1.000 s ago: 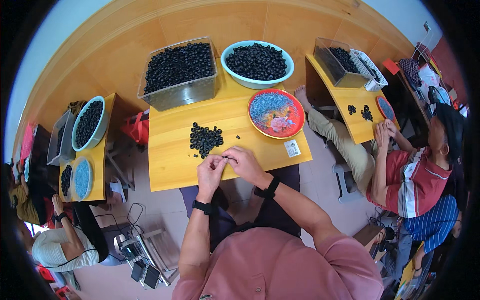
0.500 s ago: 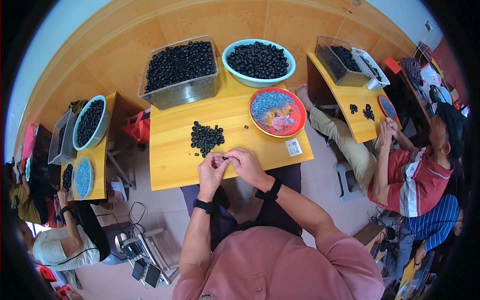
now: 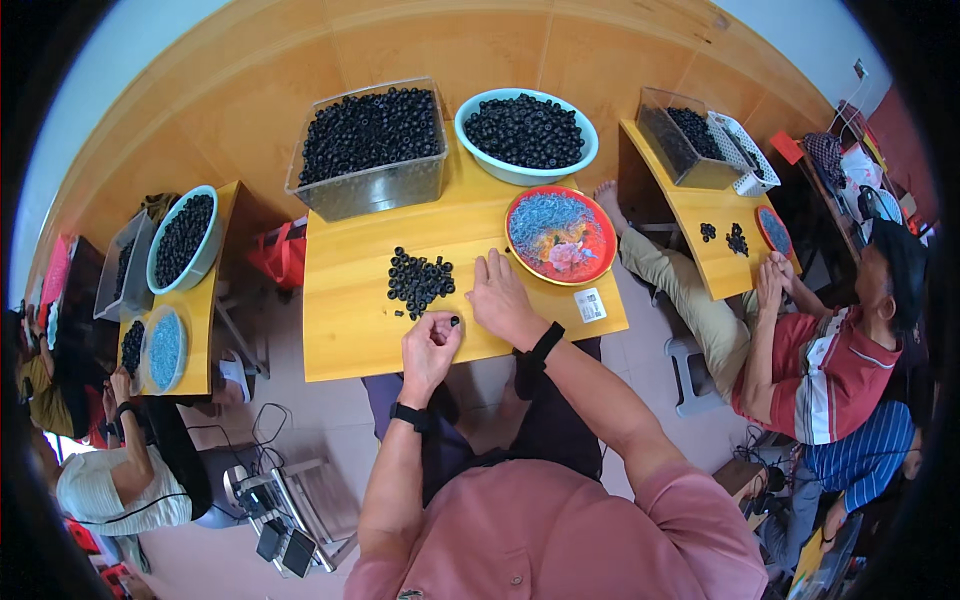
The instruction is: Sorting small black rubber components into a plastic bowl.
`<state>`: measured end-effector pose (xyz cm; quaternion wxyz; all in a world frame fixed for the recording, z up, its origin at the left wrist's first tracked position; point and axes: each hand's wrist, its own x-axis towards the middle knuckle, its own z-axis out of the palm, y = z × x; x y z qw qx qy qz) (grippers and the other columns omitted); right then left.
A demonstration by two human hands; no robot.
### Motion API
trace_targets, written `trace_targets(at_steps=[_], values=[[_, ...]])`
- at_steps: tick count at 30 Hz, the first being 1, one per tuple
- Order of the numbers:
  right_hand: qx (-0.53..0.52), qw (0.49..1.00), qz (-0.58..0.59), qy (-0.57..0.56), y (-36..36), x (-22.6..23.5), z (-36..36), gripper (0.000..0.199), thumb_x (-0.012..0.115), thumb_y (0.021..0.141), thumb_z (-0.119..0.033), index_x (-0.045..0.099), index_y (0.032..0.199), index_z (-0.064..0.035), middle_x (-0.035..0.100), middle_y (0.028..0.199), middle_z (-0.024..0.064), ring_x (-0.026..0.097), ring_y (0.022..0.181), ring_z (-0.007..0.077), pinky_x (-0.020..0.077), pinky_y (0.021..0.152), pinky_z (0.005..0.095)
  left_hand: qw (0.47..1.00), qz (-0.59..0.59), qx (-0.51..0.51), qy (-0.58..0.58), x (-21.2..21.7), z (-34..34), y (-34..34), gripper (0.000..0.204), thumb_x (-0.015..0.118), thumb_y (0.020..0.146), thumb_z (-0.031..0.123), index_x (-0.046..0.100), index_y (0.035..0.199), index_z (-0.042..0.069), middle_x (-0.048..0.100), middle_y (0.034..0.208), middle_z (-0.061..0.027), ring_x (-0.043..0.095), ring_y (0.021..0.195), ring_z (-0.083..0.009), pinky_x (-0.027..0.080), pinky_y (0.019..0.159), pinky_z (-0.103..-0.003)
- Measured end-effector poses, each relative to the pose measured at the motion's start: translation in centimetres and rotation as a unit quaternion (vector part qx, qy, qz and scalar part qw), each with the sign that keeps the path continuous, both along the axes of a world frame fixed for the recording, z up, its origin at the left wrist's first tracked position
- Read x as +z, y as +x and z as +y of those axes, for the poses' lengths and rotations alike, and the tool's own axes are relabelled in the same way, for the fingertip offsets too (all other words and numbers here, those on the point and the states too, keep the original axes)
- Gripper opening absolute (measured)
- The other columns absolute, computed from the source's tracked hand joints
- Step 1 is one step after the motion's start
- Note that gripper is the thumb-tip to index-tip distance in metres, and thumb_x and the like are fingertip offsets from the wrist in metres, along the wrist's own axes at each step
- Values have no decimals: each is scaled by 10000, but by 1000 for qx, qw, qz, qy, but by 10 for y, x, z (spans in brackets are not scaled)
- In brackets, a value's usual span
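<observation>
Table (image 3: 350,340): yellow wood; walled by wooden panelling.
Left hand (image 3: 430,345): small black ring (image 3: 455,322) pinched, beside ring pile (image 3: 418,280).
Right hand (image 3: 500,295): released; flattened since earlier.

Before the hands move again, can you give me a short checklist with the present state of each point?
1. Left hand holds a small black ring at the fingertips: ok.
2. Right hand lies flat on the table, nothing in its grip: ok.
3. Pile of black rings close in front of both hands: ok.
4. Red bowl with blue pieces beside the right hand: ok.
5. Whether the held ring is whole: cannot tell, too small.
</observation>
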<state>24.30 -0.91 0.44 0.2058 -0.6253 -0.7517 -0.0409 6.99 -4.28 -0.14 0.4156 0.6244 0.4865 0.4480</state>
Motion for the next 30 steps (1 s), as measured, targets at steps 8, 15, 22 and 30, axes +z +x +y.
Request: trace_targets(at_steps=[8,15,22,30], values=[[35,996,84,-2,6,19,-3,348,688,846,-118,602,1119,82,592,1250,257,541,1174,394,447,1007,447,1000,17,-4,-5,4,1,-2,171,702,878,45,689,1037,-19,677,786,-25,586,675,-70,505,649,-236],[-100,987,127,1,90,55,28,224,594,848,-15,718,1033,-37,704,1014,197,686,936,395,543,830,494,1000,11,1,23,-4,1,-2,158,684,877,33,698,1025,-17,653,766,-25,569,664,-62,488,638,-227],[-134,986,79,-56,130,51,30,315,587,839,21,751,1088,-79,693,1148,219,665,1064,393,524,907,492,1000,-18,-15,17,-1,1,-1,176,689,864,12,694,1037,-15,639,784,-7,548,673,-53,475,631,-220],[-149,977,105,-111,142,46,29,188,627,842,-29,752,982,-45,724,956,221,690,938,410,539,823,490,1000,5,-17,9,3,-1,-3,152,669,887,20,687,1035,-11,618,781,3,561,705,-64,491,676,-234]])
